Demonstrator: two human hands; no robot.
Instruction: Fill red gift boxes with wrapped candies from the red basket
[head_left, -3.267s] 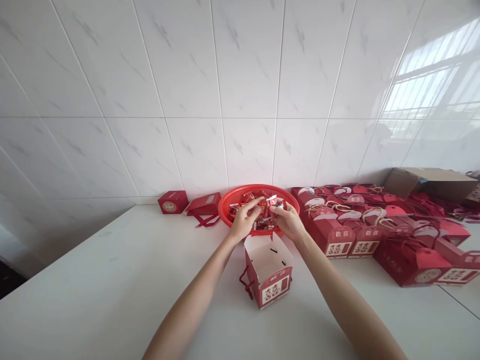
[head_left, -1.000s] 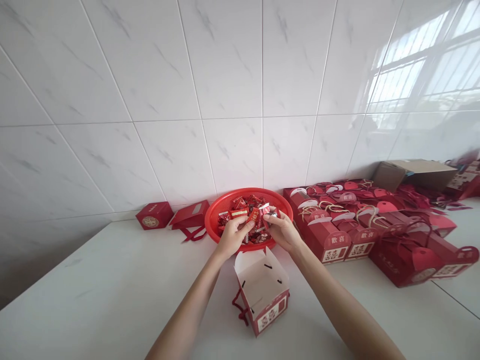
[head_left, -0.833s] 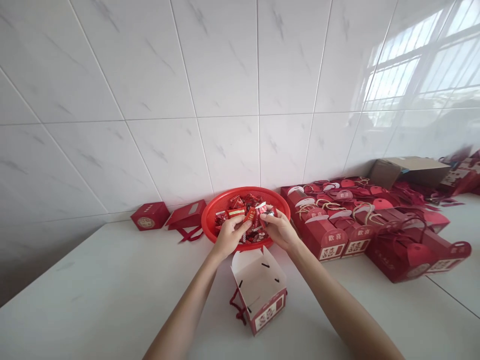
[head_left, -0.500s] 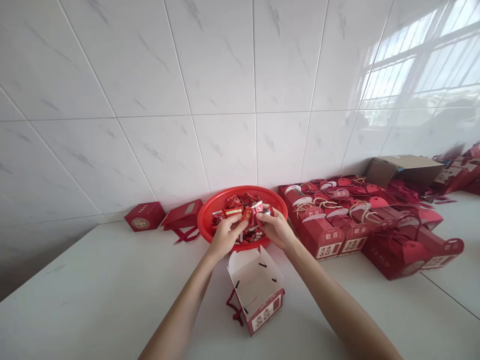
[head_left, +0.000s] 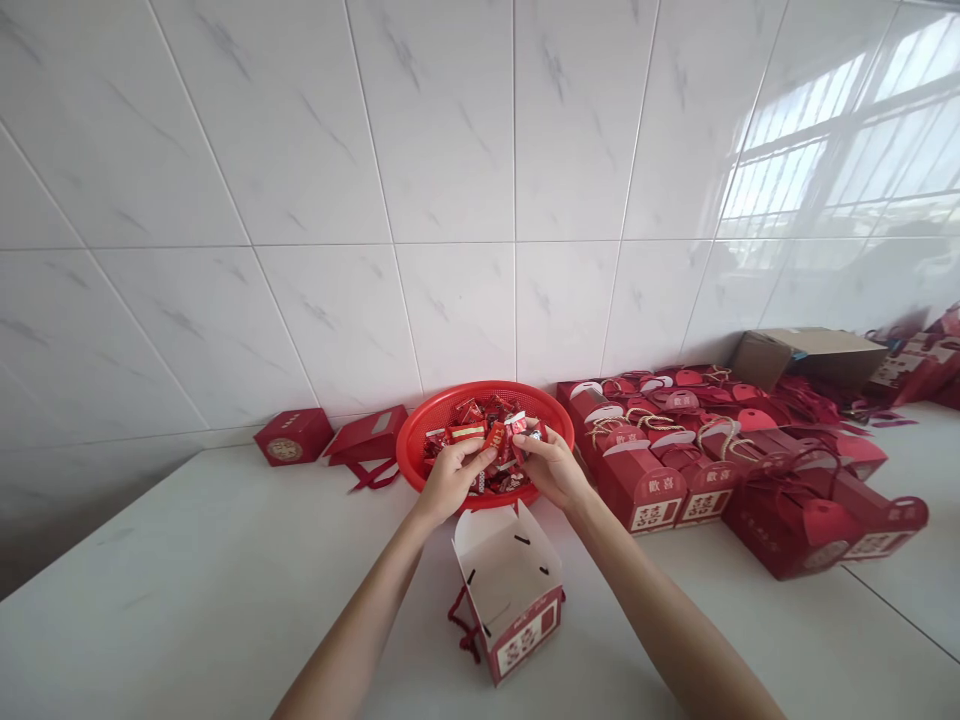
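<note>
Both hands are over a red plastic basket [head_left: 411, 455] piled with wrapped candies [head_left: 491, 408]. My left hand [head_left: 450, 475] is closed, pinching a red-wrapped candy [head_left: 495, 437] with gold marks between thumb and fingers. My right hand [head_left: 553, 467] is also closed, on a shiny wrapped candy [head_left: 533, 434], with a red and white wrapper beside it. Just in front of the basket, between my forearms, stands an open red gift box [head_left: 525, 640] with a white inside and a red cord at its left. Its floor is partly hidden.
Many closed red gift boxes [head_left: 652, 485] with rope handles crowd the right side. A cardboard box [head_left: 817, 342] stands behind them by the tiled wall [head_left: 457, 310]. Left of the basket are a red box [head_left: 292, 437] and another with a ribbon [head_left: 369, 432].
The view has tilted slightly, so everything sits a little lower in the picture. My hands stay over the basket with nearly the same pinch on the candies.
</note>
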